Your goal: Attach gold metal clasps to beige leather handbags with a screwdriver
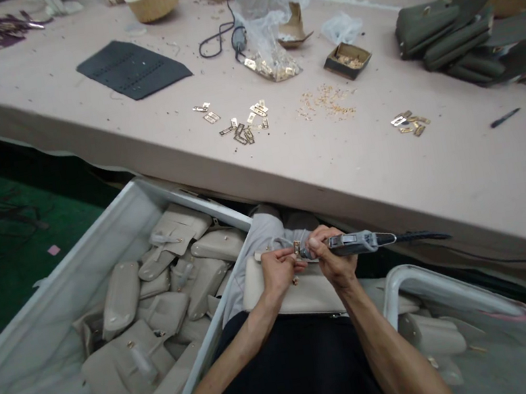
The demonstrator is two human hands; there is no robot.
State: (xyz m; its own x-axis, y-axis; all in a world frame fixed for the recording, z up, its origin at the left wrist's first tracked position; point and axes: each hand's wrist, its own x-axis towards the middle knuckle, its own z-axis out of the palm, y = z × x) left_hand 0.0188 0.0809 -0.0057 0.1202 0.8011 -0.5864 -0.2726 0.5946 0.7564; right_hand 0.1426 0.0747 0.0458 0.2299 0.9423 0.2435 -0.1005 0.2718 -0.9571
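1. A beige bag point(303, 294) is laid across the lap, just below the near edge of the table point(387, 164), and it is best kept flat there so that the work does not slide.
2. A small gold fitting point(296, 249) is pinched at the bag's far edge by the fingers of the left hand point(277, 271), which are closed narrowly on it; the pinch is best kept tight so that the piece cannot turn.
3. A grey electric screwdriver point(357, 243) is wrapped by the fingers of the right hand point(333, 259), with its tip brought against the fitting and its cable trailing to the right.
4. The tool is judged to need holding square to the fitting, with steady pressure, so that the tip does not skid onto the bag's surface.
5. The left fingertips are best kept clear of the tip.
6. More beige bags are heaped in the white bin point(135, 210) at the near left, and loose gold fittings point(244, 123) are scattered on the table, well apart from the hands.
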